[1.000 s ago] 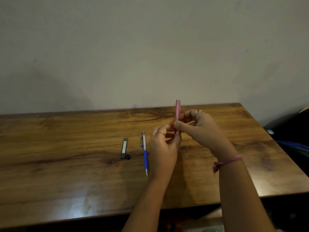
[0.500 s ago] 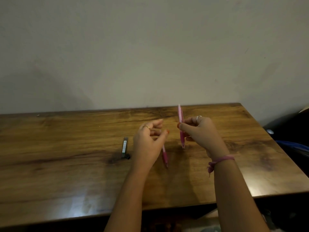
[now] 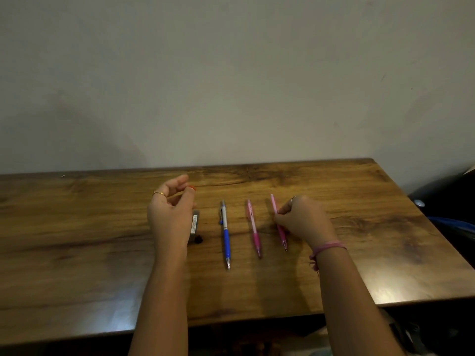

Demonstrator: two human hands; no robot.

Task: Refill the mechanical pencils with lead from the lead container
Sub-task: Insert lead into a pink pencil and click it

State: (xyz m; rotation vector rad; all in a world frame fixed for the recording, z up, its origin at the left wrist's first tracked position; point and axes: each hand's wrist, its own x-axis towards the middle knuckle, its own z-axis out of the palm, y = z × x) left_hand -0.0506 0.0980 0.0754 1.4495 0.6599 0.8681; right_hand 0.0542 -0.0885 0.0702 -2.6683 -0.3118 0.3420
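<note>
Pencils lie on the surface (image 3: 102, 253); right hand (image 3: 303, 219) pinches the far-right pink pencil (image 3: 274, 206), left hand (image 3: 171, 211) relaxed, empty; next, likely lead container (image 3: 194, 225)

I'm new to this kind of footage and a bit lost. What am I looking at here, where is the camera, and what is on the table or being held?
No machine here: a person works with bare hands, filmed by a camera worn on their head, looking down at a wooden table. On it lie a blue mechanical pencil, a pink pencil and, at the left, a small dark lead container. The right hand grips a second pink pencil, low at the table. The left hand hovers over the container, loosely curled, holding nothing I can see.
</note>
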